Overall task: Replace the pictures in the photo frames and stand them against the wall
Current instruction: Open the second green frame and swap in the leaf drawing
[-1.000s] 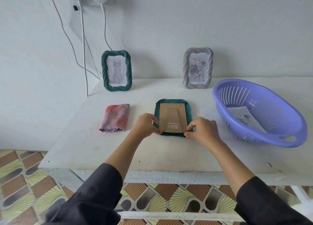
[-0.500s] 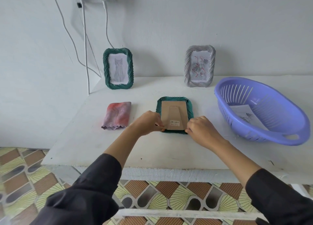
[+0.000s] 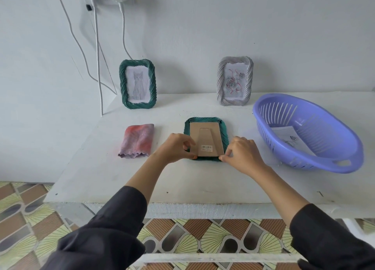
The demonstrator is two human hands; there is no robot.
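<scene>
On the white table (image 3: pixel 182 180), a folded pink cloth (image 3: pixel 138 140) lies left. A cat frame (image 3: pixel 138 84) and a grey frame (image 3: pixel 235 80) lean on the far wall, and a purple basket (image 3: pixel 334 164) sits right. Between cloth and basket a green frame (image 3: pixel 224 131) lies face down, cardboard back (image 3: pixel 205 136) up. The left hand (image 3: pixel 176 147) and right hand (image 3: pixel 242 155) pinch its near corners with curled fingers; its picture is hidden.

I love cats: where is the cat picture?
Head view: the green rope-patterned cat frame stands against the wall, rear left, behind the folded pink cloth.
</scene>
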